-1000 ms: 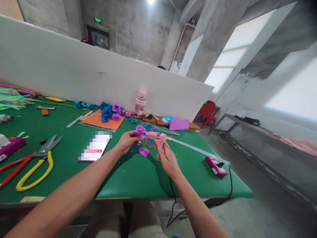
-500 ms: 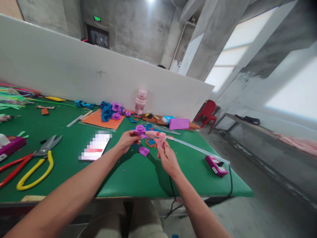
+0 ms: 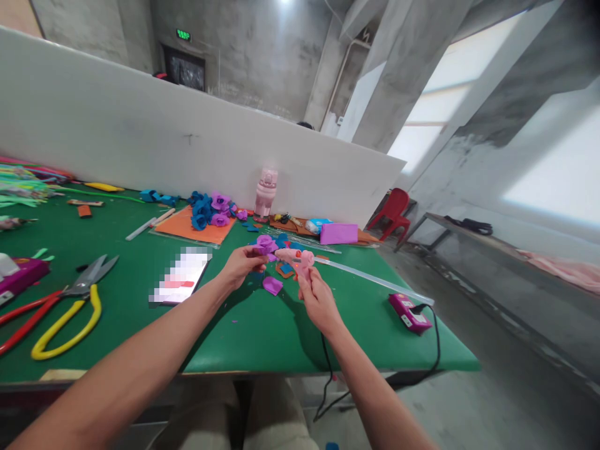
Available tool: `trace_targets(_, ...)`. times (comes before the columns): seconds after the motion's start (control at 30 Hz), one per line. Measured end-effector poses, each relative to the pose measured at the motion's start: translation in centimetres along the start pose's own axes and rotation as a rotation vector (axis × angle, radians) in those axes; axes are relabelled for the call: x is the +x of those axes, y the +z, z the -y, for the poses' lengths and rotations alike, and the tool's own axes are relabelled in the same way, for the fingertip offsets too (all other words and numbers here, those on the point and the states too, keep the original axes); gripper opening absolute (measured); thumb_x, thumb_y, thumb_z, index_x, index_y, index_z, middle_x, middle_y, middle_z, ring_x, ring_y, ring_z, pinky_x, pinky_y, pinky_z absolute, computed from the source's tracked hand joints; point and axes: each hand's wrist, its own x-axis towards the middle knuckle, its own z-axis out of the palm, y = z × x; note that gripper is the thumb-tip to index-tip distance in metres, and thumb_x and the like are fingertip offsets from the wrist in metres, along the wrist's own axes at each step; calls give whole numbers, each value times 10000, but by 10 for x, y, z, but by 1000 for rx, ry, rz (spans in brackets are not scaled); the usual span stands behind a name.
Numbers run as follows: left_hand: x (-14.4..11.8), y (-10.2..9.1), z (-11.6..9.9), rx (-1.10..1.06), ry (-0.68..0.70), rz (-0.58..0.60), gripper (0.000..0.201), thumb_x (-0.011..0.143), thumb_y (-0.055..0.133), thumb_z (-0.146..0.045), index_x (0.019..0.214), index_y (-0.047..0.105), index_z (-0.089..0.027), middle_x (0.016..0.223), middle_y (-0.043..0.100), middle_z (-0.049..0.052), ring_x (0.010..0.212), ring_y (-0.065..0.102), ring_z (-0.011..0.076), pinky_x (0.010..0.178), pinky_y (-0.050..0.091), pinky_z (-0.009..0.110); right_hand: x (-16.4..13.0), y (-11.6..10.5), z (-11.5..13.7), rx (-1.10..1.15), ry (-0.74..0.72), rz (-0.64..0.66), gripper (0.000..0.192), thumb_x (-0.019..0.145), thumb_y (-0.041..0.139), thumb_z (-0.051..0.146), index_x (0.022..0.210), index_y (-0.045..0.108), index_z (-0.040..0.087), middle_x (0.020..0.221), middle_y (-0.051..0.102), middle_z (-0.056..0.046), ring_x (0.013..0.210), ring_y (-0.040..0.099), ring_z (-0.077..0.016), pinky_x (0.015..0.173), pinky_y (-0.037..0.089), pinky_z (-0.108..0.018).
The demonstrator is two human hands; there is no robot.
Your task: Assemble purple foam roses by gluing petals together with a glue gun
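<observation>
My left hand [image 3: 240, 265] pinches a small purple paper flower [image 3: 265, 244] above the green table [image 3: 244, 337]. My right hand [image 3: 317, 301] grips a pink glue gun [image 3: 300, 259] whose nozzle points left at the flower. A clear glue stick [image 3: 370, 281] runs out of the gun's back to the right. A loose purple petal [image 3: 272, 285] lies on the table just below both hands. The gun's black cord [image 3: 325, 362] drops over the front edge.
Yellow-handled scissors [image 3: 70, 306] and a phone [image 3: 180, 276] lie to the left. An orange sheet [image 3: 197, 230] with blue and purple flowers [image 3: 209, 210] sits behind, near a pink bottle [image 3: 265, 194]. A magenta box [image 3: 409, 312] lies at right. A white partition [image 3: 140, 137] backs the table.
</observation>
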Motion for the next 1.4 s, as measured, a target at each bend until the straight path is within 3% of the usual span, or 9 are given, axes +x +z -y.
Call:
trace_targets(0.3,1,-1,2,-13,-40,4,360,482,808,-317,703,609,-115,624,624,6,482,560,92,515,449,242,-6,0,-8,160,99,18,285,908,336,403,882,510,179,774,563,-31,578,503,-114,559,423,-240)
trace_targets(0.5,0,-1,3,-2,-26,33,359,474,813,-304,720,635,-111,635,631,11,527,584,107,562,477,260,-9,2,-5,194,103,65,290,910,342,391,942,520,164,665,542,-2,545,494,-110,535,423,-227)
trace_targets(0.9,0,-1,5,2,-31,61,334,486,807,-301,704,635,-115,629,624,10,526,574,107,560,468,266,-13,7,-6,190,99,68,309,907,343,389,1022,529,171,727,583,-27,550,523,-126,540,451,-242)
trace_targets(1.03,0,0,6,-10,-31,46,347,481,810,-288,731,645,-113,619,620,10,514,568,105,555,464,266,-17,10,-5,115,72,50,294,902,352,375,984,561,184,739,602,-53,643,571,-168,593,468,-278)
trace_targets(1.4,1,0,6,-2,-40,55,317,494,800,-281,713,651,-108,585,604,5,489,546,96,557,459,273,-18,20,-4,72,-5,-10,334,900,355,343,1131,547,196,884,636,-93,862,597,-230,710,490,-351)
